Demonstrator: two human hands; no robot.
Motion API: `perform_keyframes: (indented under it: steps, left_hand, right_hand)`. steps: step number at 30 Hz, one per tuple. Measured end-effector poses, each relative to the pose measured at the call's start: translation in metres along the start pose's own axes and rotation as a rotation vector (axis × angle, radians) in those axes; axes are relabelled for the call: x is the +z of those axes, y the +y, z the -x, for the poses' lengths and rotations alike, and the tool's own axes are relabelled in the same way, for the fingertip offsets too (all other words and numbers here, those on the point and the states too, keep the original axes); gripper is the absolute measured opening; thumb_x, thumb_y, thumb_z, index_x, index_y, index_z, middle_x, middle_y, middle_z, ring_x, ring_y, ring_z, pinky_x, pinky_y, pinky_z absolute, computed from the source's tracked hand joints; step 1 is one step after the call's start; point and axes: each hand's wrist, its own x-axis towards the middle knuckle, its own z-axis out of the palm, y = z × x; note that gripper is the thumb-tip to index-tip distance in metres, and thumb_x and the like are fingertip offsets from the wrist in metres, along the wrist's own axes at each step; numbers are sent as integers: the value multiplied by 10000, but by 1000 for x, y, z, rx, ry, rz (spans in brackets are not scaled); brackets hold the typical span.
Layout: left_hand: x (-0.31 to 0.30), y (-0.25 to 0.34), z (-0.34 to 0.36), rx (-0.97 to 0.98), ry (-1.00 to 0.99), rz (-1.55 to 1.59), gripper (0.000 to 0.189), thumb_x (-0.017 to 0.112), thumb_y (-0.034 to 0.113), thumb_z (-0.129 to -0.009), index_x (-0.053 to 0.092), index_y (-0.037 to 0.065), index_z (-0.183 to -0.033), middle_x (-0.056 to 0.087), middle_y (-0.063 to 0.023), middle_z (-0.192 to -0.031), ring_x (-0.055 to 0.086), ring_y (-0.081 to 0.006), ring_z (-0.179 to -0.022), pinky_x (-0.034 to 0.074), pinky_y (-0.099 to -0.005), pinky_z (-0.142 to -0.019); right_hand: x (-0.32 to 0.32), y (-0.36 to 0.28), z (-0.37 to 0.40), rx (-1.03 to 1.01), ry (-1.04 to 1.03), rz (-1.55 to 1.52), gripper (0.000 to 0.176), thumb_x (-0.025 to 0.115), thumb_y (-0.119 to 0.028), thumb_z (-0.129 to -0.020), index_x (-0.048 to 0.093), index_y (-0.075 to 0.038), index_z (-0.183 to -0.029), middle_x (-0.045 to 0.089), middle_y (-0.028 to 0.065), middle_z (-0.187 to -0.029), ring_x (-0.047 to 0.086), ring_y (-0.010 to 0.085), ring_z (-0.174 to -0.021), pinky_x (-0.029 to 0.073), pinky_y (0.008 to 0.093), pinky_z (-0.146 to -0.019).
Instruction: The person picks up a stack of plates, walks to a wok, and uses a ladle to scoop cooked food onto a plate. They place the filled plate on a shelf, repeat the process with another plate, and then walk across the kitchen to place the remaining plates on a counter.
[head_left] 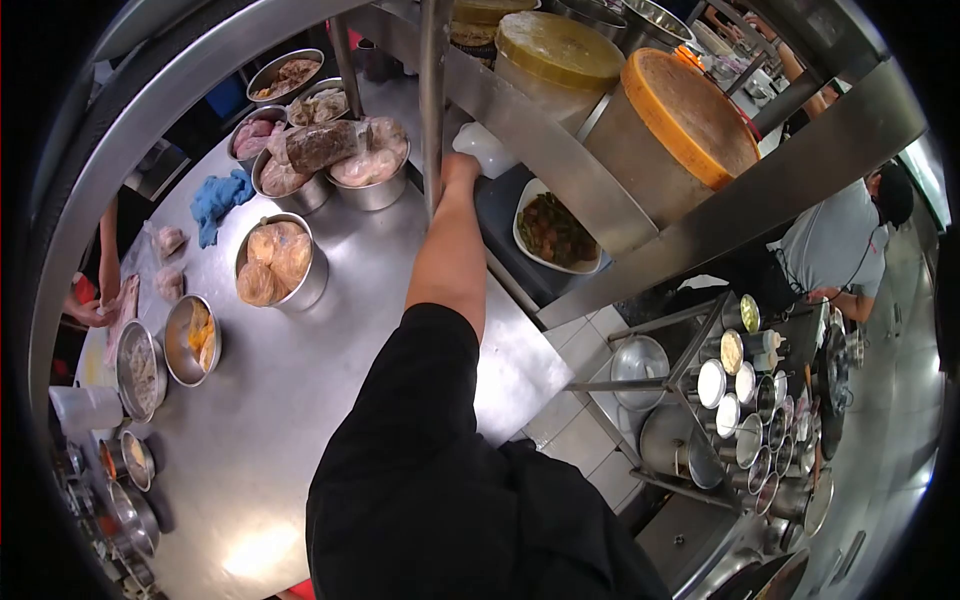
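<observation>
Head view: the outstretched hand [461,169] is lying against or beside a pale, bowl-like container [490,150] near the food dish [588,266]; whether the fingers are grasping, I cannot tell. It is looking light, smooth and stiff, favouring a rim hold.

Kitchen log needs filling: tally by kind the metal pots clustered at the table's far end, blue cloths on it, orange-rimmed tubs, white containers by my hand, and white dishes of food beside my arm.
Metal pots: 5
Blue cloth: 1
Orange-rimmed tub: 1
White container: 1
White dish: 1
Total: 9
</observation>
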Motion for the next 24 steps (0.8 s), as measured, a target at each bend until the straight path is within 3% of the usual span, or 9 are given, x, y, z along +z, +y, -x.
perform_keyframes:
  steps: [4, 7, 10, 12, 17, 21, 24]
  left_hand:
    - [-3, -1, 8, 65, 40, -82, 346, 549, 183, -858, 707, -11, -1096, 640, -251, -1202, 625, -360, -1149, 507, -405, -957]
    - [-11, 6, 8, 199, -65, -336, 306, 568, 161, -845, 739, 61, -1078, 665, -200, -1189, 633, -352, -1139, 522, -397, -931]
    - [-1, 11, -8, 110, -46, -281, 296, 596, 161, -840, 741, 63, -1079, 664, -190, -1205, 634, -333, -1151, 522, -405, -937]
    - [5, 14, -20, 100, 20, -265, 297, 610, 161, -842, 735, 55, -1090, 656, -189, -1228, 629, -327, -1164, 521, -404, -942]
    - [-3, 31, -15, 97, 59, -121, 310, 618, 141, -836, 722, 45, -1112, 657, -191, -1222, 629, -322, -1164, 518, -409, -948]
    - [6, 24, -34, 113, 24, -16, 315, 606, 189, -867, 716, 38, -1120, 658, -194, -1222, 626, -333, -1165, 519, -412, -943]
    - [20, 16, -46, 124, 60, 90, 325, 581, 212, -893, 706, 33, -1133, 657, -191, -1228, 634, -328, -1152, 520, -409, -937]
  right_hand:
    - [-3, 0, 0, -14, -6, 14, 297, 641, -280, -957, 666, -3, -1063, 670, 74, -779, 617, 167, -672, 502, 320, -631]
    - [-5, 1, -3, -35, 12, -13, 297, 641, -281, -956, 666, -4, -1062, 672, 76, -782, 618, 167, -674, 504, 319, -632]
    - [-5, -13, 7, -47, 38, -50, 297, 642, -281, -956, 666, -5, -1061, 673, 78, -785, 619, 166, -676, 504, 318, -633]
    - [-4, -58, 36, 94, 76, -93, 307, 650, -291, -947, 672, -4, -1054, 684, 78, -805, 626, 169, -693, 508, 321, -642]
    - [6, -24, 40, 135, 87, -132, 296, 644, -295, -943, 678, -26, -1062, 688, 79, -804, 643, 172, -723, 514, 318, -655]
    - [2, 12, 35, 110, 109, 12, 297, 621, -306, -943, 679, -39, -1060, 685, 87, -803, 653, 187, -737, 519, 324, -668]
    - [-6, -27, 55, -3, 44, 102, 292, 607, -313, -946, 675, -47, -1047, 683, 95, -800, 658, 197, -734, 522, 329, -650]
